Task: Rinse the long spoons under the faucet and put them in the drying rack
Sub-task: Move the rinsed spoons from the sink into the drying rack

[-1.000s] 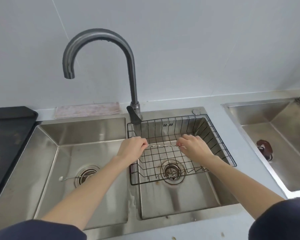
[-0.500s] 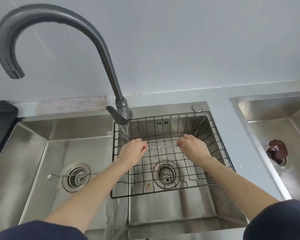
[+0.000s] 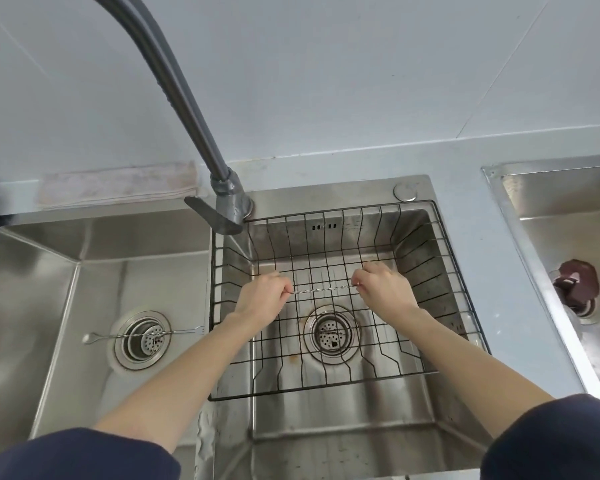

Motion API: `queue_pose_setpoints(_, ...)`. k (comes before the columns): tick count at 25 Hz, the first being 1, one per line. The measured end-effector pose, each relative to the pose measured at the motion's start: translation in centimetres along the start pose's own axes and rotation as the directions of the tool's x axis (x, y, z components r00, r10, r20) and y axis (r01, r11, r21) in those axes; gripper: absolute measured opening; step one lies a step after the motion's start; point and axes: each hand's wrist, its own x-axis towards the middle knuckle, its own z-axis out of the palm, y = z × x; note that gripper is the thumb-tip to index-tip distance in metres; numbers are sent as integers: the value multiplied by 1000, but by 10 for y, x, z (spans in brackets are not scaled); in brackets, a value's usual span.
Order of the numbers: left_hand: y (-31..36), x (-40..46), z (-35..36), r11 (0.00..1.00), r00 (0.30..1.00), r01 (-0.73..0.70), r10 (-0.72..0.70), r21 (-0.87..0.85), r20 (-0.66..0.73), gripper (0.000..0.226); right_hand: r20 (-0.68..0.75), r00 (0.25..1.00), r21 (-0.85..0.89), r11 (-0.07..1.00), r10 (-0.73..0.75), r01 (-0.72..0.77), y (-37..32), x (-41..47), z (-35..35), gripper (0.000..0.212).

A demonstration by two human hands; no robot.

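Note:
A thin long spoon (image 3: 323, 289) with a twisted metal handle lies level between my two hands, over the black wire drying rack (image 3: 444, 244) set in the right sink basin. My left hand (image 3: 262, 299) pinches its left end and my right hand (image 3: 385, 289) pinches its right end; both ends are hidden in my fingers. A second long spoon (image 3: 142, 335) lies across the drain of the left basin (image 3: 32, 271). The grey faucet (image 3: 187, 109) arches up and to the left, its spout out of view. No water shows.
A folded cloth (image 3: 115, 185) lies on the counter behind the left basin. The faucet lever (image 3: 208, 213) points left at the basin divider. Another sink (image 3: 568, 216) at the right holds a dark red stopper (image 3: 575, 282). Round drains sit in both basins.
The view has shifted closer and lower over the right basin, so the faucet spout has left the frame. My hands keep the same hold on the spoon above the rack.

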Motion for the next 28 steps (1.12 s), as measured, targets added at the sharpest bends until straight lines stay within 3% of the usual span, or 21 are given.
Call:
queue_pose_setpoints(14,-3,-26,-27,995,992,-25,37,95,-122,30,-15,1000,-16,1000,-13,13,-26,-30,-22,35)
queue_pose_setpoints(23,-43,-91,-57,996,963,23,1,87,-269,41,-85,991,15,994,-108,109,-99,-66,-36,44)
queue_pose_setpoints(28,-90,-134,-67,989,966,103,-74,106,-247,48,-108,982,34,986,-158,163,-156,-77,-27,42)
